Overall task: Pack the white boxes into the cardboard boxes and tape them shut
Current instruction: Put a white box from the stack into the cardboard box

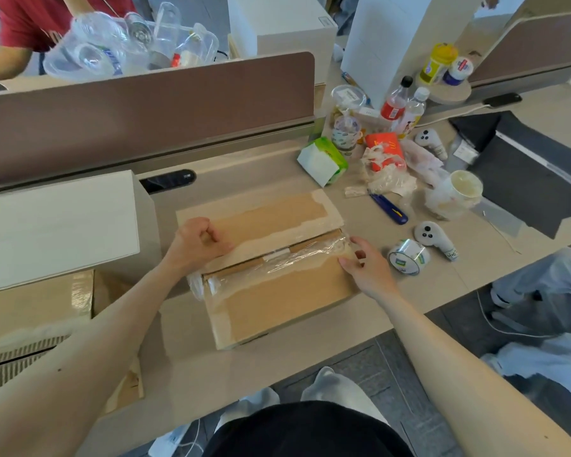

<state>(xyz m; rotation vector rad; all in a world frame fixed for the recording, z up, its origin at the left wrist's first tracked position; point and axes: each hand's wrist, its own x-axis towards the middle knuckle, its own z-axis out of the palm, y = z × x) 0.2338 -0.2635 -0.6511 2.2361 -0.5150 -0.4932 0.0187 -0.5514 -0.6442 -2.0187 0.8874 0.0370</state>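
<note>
A flat cardboard box [277,301] lies on the desk in front of me, its two top flaps meeting along a seam covered by wrinkled clear tape [297,258]. My left hand [198,242] rests curled as a fist on the far flap, pressing it down. At the seam's right end, my right hand [366,265] pinches the tape with fingers and thumb. A roll of clear tape [407,257] stands just right of the box. A large white box [56,225] sits on another cardboard box [37,301] at my left.
Right of the box lie a blue utility knife [389,209], two white controllers [434,239], a paper cup [465,189], bottles [396,103], snack wrappers and a tissue pack [323,159]. A brown divider [145,113] runs behind. Another person's legs [541,282] are at right.
</note>
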